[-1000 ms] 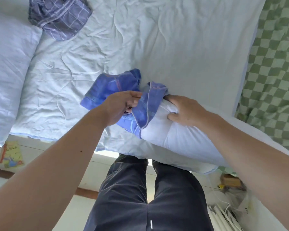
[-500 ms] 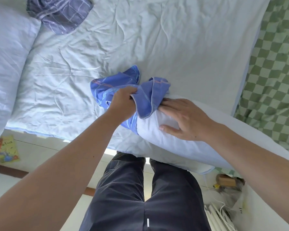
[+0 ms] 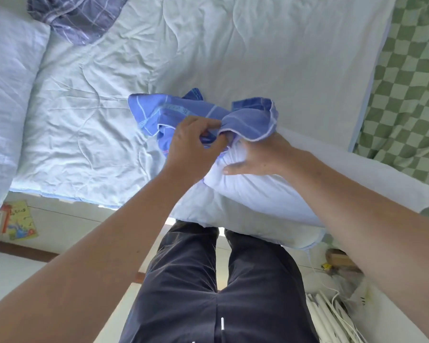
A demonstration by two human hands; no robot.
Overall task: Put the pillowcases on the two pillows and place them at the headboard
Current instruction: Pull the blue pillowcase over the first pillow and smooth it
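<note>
Crumpled blue pillowcase (image 3: 250, 120), puffy white pillow (image 3: 265, 194)

Your white pillow (image 3: 270, 194) lies on the bed's near edge, its far end bunched inside the mouth of a crumpled blue pillowcase (image 3: 183, 112). A second bare white pillow (image 3: 8, 100) rests far left, beside a crumpled grey-purple plaid pillowcase (image 3: 79, 18).
</note>
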